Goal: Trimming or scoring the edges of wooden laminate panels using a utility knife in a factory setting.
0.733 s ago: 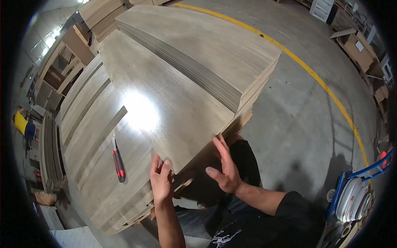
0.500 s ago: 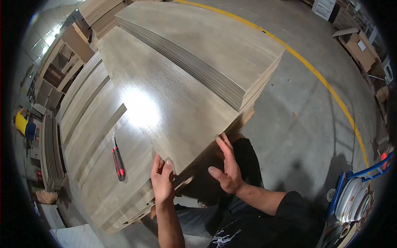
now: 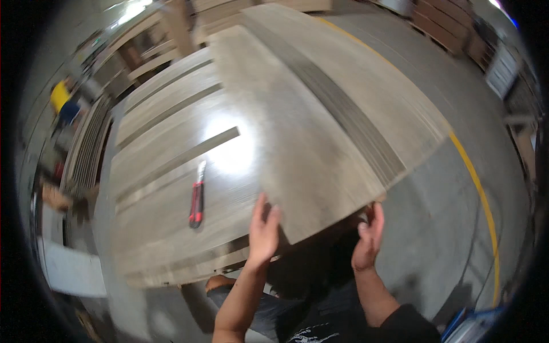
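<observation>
A long wood-grain board (image 3: 303, 137) lies slanted across a stack of similar panels, its near end towards me. My left hand (image 3: 265, 231) is at its near left corner, fingers stretched out along the side edge and thumb apart. At the near right corner, my right hand (image 3: 368, 240) has its fingers extended upward beside the end edge; neither hand is wrapped round the board. Blur hides whether the fingertips press on it. Left of the board, a red and black utility knife (image 3: 197, 200) rests on a panel with its blade out.
Right of the board rises a higher stack of grey-brown panels (image 3: 366, 86). Narrow strips (image 3: 183, 160) cross the panels on the left. Upright boards (image 3: 88, 148) and a person in yellow (image 3: 59, 97) are farther left. A yellow line (image 3: 477, 183) curves along the floor.
The whole view has swung, so the board and knife appear farther right. My right hand has turned more upright at the corner; my left fingers have straightened along the board's side.
</observation>
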The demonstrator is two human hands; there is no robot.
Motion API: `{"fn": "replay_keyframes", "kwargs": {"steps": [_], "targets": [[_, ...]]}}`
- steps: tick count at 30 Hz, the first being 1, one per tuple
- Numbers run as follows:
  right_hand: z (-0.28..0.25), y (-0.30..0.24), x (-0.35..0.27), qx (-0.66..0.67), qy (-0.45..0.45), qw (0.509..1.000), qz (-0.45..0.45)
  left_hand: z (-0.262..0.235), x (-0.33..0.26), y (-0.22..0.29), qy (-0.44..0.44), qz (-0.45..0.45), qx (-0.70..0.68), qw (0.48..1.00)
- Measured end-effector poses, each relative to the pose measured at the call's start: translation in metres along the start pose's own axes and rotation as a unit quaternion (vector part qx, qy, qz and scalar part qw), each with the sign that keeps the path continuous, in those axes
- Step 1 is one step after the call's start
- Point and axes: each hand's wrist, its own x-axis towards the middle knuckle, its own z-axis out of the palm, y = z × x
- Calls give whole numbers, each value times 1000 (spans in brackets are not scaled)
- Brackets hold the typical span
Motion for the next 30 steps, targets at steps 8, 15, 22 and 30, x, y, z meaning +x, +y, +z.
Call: {"fn": "replay_keyframes", "kwargs": {"steps": [8,15,22,30], "targets": [[22,3,28,50,116,991,-38,-28,98,19,-50,15,62,997],[54,1,35,34,133,990,-45,-27,233,21,-13,11,6,1000],[42,27,39,-4,123,991,-62,-20,260,26,-21,-51,-96,994],[49,44,39,31,113,991,-58,-34,285,19,-83,-31,29,996]]}}
